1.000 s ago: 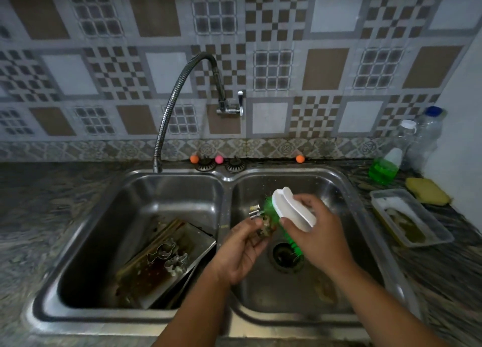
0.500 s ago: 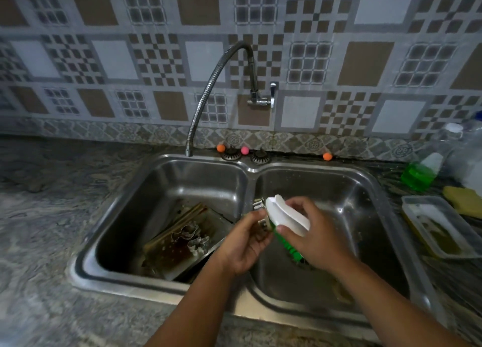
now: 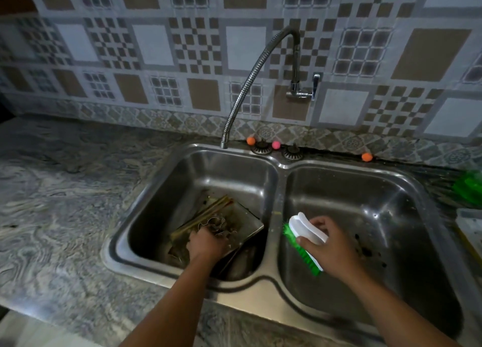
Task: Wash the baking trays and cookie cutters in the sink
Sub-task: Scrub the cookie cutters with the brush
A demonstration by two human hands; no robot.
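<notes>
Left hand point(image 3: 207, 242) moved onto grimy tray's point(image 3: 245, 222) cutters point(image 3: 217, 225), grip unclear; right hand point(image 3: 331, 245) holds brush point(image 3: 303, 238).

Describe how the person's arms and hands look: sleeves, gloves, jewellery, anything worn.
Both forearms are bare right to the bottom edge of the picture; no sleeve shows. The left hand and right hand wear no gloves. No watch, bracelet or ring is visible on either wrist or on the fingers that show, though the picture is dim and the left fingertips are partly hidden.
</notes>
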